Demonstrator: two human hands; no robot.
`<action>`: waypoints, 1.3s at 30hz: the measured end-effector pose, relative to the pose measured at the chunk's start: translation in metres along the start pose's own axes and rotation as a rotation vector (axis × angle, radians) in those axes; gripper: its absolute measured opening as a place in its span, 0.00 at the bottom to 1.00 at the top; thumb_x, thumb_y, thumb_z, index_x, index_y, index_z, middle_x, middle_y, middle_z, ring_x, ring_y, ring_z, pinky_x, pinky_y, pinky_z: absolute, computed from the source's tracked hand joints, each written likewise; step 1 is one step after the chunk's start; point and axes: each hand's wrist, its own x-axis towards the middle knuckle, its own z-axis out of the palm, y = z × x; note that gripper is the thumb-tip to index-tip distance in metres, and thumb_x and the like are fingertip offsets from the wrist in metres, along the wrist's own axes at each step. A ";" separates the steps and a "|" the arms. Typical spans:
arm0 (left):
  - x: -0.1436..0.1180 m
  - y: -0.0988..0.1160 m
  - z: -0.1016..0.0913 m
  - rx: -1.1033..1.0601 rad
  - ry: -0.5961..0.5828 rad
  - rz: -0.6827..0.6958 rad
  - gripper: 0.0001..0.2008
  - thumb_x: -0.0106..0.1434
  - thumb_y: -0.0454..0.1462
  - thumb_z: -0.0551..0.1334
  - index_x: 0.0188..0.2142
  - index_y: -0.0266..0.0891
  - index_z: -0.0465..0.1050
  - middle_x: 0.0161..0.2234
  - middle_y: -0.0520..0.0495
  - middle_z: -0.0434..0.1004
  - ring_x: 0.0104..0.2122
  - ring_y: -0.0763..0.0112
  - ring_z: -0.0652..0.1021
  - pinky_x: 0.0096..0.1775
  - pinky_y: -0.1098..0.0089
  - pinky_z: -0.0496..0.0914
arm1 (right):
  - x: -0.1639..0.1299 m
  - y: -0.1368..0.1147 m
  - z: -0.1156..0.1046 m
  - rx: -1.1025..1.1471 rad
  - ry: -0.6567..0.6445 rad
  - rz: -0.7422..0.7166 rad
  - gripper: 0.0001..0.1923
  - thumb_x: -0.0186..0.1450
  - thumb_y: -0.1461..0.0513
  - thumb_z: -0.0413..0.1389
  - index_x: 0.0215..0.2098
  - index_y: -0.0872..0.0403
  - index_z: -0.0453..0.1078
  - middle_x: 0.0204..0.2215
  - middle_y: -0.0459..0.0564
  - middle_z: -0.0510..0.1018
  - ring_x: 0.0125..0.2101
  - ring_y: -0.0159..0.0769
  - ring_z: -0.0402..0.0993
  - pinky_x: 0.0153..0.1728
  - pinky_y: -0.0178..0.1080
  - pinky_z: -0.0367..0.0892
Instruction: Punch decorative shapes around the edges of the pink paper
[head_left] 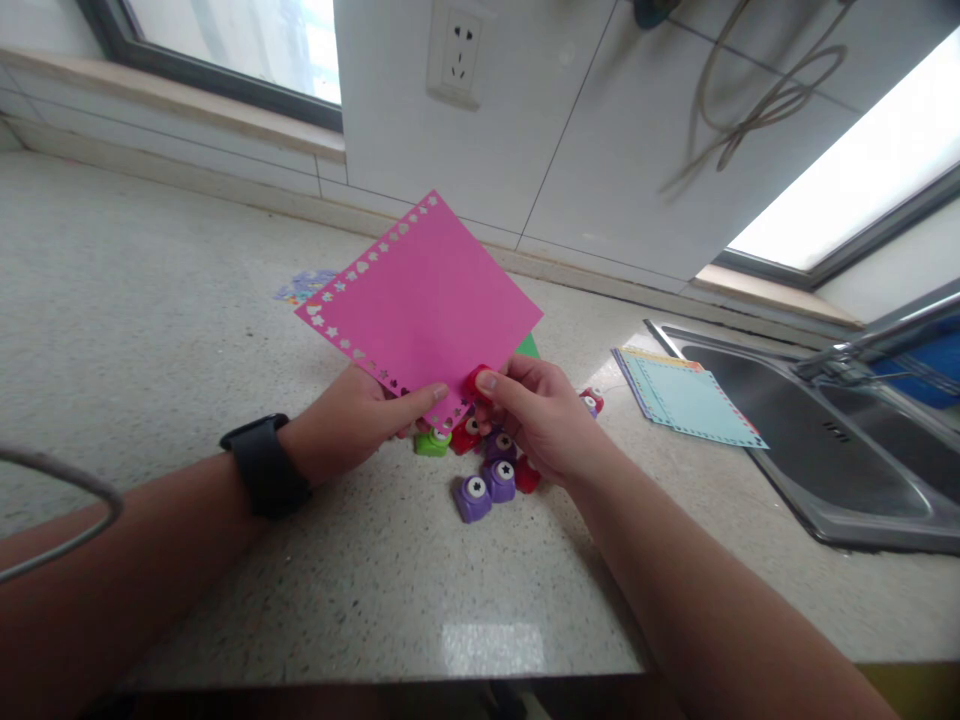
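A sheet of pink paper (442, 290) is held up over the counter, with small shapes such as stars and hearts punched along two of its edges. My left hand (375, 405) grips its lower left edge, thumb on top. My right hand (544, 405) is closed around a red craft punch (478, 381) at the sheet's lower right edge, the thumb pressing on it. Below lie more craft punches: two purple ones, a front one (473, 498) and another (501, 479), a green one (433, 441) and a few red ones, partly hidden by my right hand.
Punched paper sheets (694, 400) lie at the right, overhanging the steel sink (840, 470). Small paper cutouts (306, 285) are scattered behind the pink sheet on the left. Part of a green sheet (529, 347) shows behind it. A cable (60, 470) crosses the left edge of view.
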 end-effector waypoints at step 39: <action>-0.015 0.000 0.017 -0.412 -0.121 -0.099 0.15 0.53 0.38 0.75 0.40 0.40 0.81 0.39 0.46 0.85 0.53 0.60 0.79 0.62 0.59 0.68 | -0.011 -0.007 0.014 -0.146 -0.057 -0.188 0.11 0.55 0.60 0.68 0.33 0.55 0.73 0.26 0.45 0.72 0.25 0.29 0.64 0.25 0.33 0.62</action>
